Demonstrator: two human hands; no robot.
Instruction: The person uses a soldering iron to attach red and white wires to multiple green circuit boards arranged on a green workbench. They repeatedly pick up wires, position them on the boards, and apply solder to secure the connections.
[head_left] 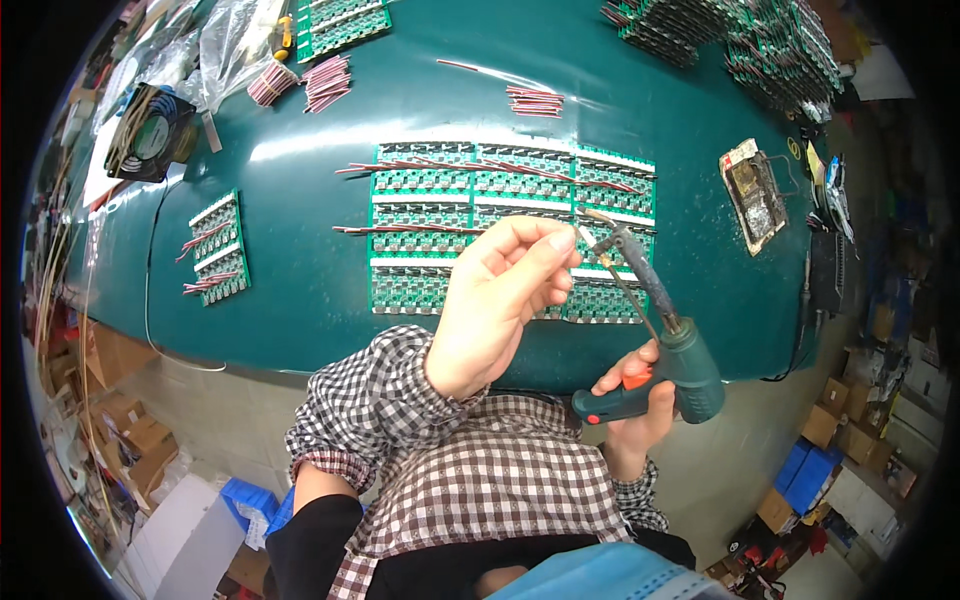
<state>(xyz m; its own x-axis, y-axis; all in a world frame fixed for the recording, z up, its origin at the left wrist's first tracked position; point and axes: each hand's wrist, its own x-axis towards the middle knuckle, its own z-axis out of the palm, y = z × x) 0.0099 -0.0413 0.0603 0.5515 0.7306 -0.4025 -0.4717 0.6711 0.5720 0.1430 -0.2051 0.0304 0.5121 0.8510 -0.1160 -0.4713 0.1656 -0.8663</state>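
Observation:
My right hand is wrapped round the grip of a green soldering gun with a red trigger. Its dark barrel points up and to the left, and the tip is over the right-hand panel of green circuit boards. Close beside the tip, my left hand pinches thumb and forefinger together; what is between them is too small to make out. It hides part of the middle panel. Red, white and black wires lie along the upper row of boards, and more run along the second row toward my left hand.
A smaller board panel with wires lies at left, near a black fan. Wire bundles rest farther back. Stacked boards stand at far right. A burnt-looking tray with a wire stand sits at right on the green table.

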